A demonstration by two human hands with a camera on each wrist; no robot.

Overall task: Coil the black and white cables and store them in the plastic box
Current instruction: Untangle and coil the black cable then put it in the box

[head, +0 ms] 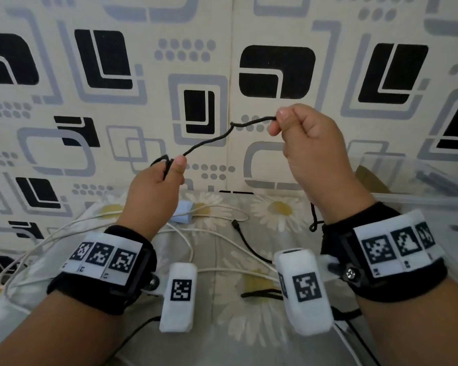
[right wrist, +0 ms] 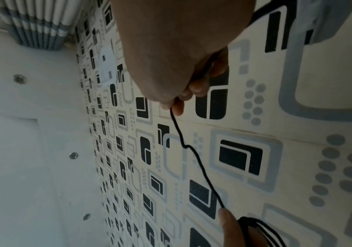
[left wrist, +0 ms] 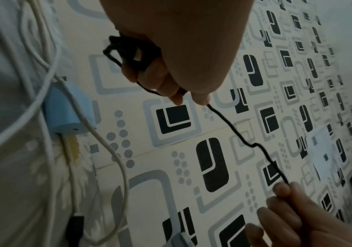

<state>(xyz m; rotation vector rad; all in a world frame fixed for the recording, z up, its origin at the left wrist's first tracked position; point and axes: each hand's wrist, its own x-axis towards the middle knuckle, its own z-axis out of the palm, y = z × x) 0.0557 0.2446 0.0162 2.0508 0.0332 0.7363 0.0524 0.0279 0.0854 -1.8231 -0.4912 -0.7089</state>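
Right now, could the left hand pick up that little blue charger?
Probably not yet: the left hand holds black cable loops. The blue charger lies uncovered just below.

No readable words, brands or numbers anywhere; only square black-and-white coded markers, three in a row on the white panel of the left wristband (head: 102,256), three more on the right wristband (head: 397,247); one such marker on the white camera housing (head: 181,289) by the left wrist, another on the white housing (head: 306,287) by the right wrist; tiny dark marks under the wristband markers, too small to make out; nothing legible in either wrist view.
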